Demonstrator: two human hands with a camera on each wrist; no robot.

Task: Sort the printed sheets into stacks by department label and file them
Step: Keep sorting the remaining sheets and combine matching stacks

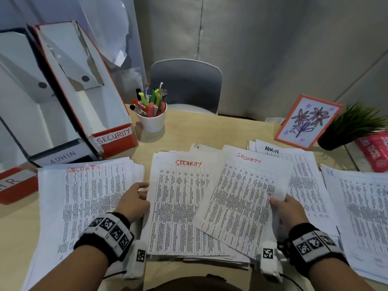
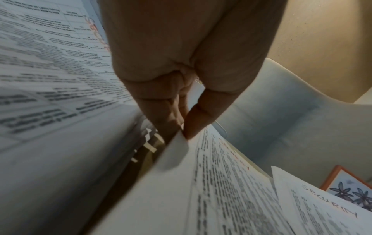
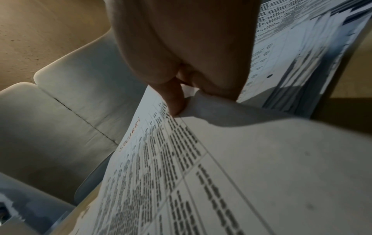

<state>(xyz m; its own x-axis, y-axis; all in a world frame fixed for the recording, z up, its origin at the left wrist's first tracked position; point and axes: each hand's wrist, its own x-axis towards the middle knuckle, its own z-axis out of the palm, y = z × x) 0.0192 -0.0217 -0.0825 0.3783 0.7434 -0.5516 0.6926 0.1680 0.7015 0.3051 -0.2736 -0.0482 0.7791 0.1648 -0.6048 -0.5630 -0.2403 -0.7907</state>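
Note:
Several piles of printed sheets lie across the desk. At the left is a SECURITY stack. The middle pile has a SECURITY sheet on top, and my left hand pinches its left edge between thumb and fingers. My right hand pinches the right edge of a loose SECURITY sheet, tilted and lifted over the middle pile. An ADMIN stack and an H.R. stack lie to the right. File boxes labelled SECURITY, ADMIN and HR stand at the left.
A white cup of pens stands behind the middle pile. A framed flower drawing, a potted plant and a red packet sit at the back right. A grey chair faces the desk's far edge.

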